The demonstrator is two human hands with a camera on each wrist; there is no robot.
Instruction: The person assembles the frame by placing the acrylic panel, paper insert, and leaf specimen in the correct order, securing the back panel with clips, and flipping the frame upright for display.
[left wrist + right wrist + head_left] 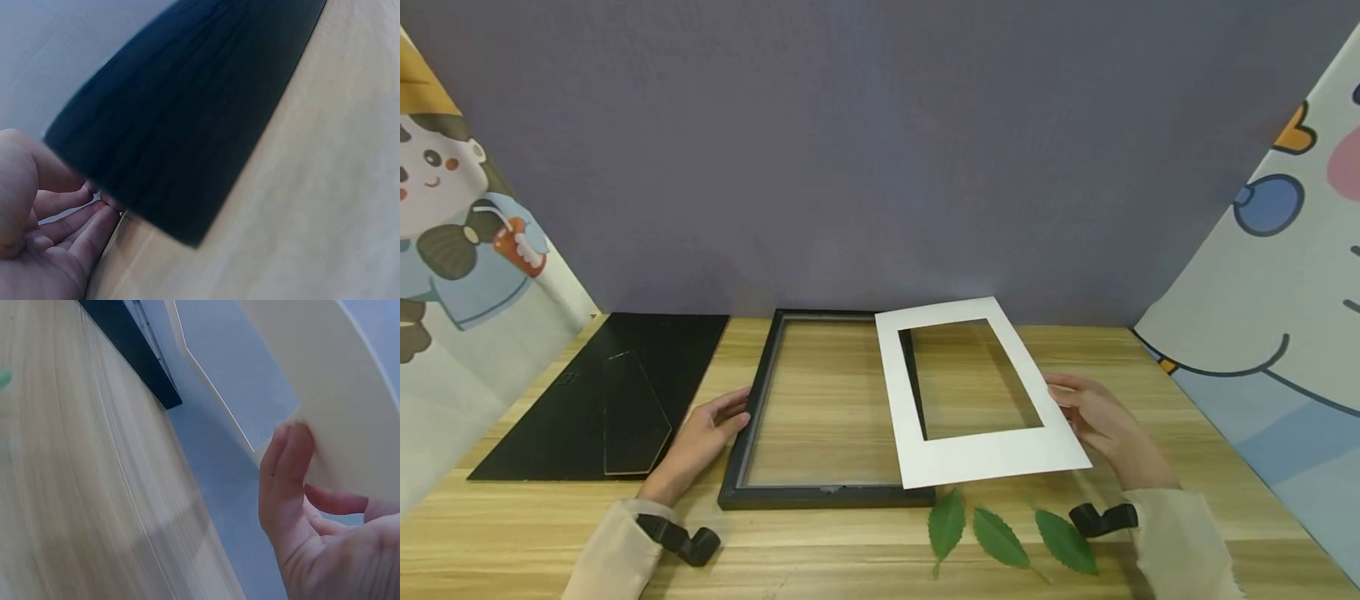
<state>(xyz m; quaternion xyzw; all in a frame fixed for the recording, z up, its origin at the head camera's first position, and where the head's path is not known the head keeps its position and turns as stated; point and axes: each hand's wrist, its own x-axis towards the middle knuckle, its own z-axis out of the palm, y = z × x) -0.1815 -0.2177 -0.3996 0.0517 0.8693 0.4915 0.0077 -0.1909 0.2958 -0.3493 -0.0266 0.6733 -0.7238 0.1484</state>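
A black picture frame (790,498) lies on the table in the middle of the head view, wood grain showing through its opening. My left hand (703,433) holds its left side rail, thumb and fingers at the outer edge; the left wrist view has those fingers against the dark rail (169,119). At the right, my right hand (1097,425) pinches the right edge of a white mat board (992,457) with a rectangular window. The mat is tilted and covers the frame's right side in the head view. In the right wrist view fingers press the mat (340,394) between them and the thumb.
To the left lies a black backing board (568,425) with an easel stand (632,417) on it. Three green leaves, a left one (947,525), a middle one (1000,538) and a right one (1066,542), lie near the front. A grey panel (880,167) rises behind the table.
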